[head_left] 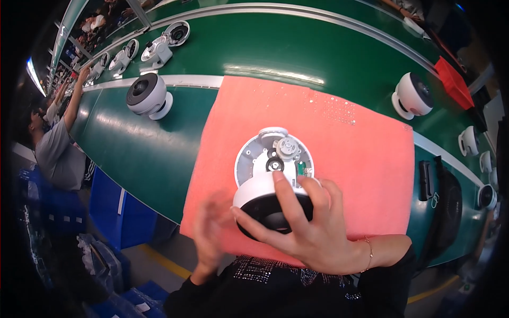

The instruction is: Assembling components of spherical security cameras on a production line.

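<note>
My right hand (321,236) grips a white, ball-shaped camera's front half (252,192), which has a black face. Its fingers spread over the top and side of that part. Right behind it lies an open white camera shell (245,159), showing a round grey motor (287,149), a black ring around a screw and a bit of green circuit board. Whether the two halves touch is hidden. My left hand (208,228), smeared by motion, is just left of the front half. Everything rests on a pink foam mat (366,175).
Whole white cameras stand at the left (148,95) and right (412,95). More units line the green belt (265,45). A red bin (454,85) and black pouch (447,206) are on the right. At far left a co-worker (58,151) reaches toward the belt, above blue crates (108,206).
</note>
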Tool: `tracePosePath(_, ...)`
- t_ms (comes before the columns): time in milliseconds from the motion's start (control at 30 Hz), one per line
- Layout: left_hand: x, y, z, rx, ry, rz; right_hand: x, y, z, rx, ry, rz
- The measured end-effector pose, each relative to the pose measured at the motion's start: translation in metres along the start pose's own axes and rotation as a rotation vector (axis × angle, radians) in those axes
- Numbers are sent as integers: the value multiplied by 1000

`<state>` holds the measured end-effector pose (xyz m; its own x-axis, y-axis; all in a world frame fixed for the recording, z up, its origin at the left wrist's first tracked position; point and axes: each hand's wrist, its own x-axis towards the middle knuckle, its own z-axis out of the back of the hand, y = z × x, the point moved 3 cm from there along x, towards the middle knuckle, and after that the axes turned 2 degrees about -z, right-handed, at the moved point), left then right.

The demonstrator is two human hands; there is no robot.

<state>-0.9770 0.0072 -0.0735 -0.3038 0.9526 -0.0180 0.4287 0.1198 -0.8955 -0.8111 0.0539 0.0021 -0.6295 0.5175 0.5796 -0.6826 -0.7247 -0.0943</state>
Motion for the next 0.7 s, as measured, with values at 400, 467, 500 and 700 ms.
tracePosePath(400,-11,18,0,84,150,8,-26,-38,12,1225,156,-458)
tracePosePath(467,-10,17,-4,67,146,-2,-28,-35,7,1267,282,-407)
tracePosePath(500,-10,17,-6,14,115,0,-28,-34,6,1273,274,-417)
tracePosePath(700,-7,15,-4,318,158,-45,-21,-31,-4,1392,197,-460)
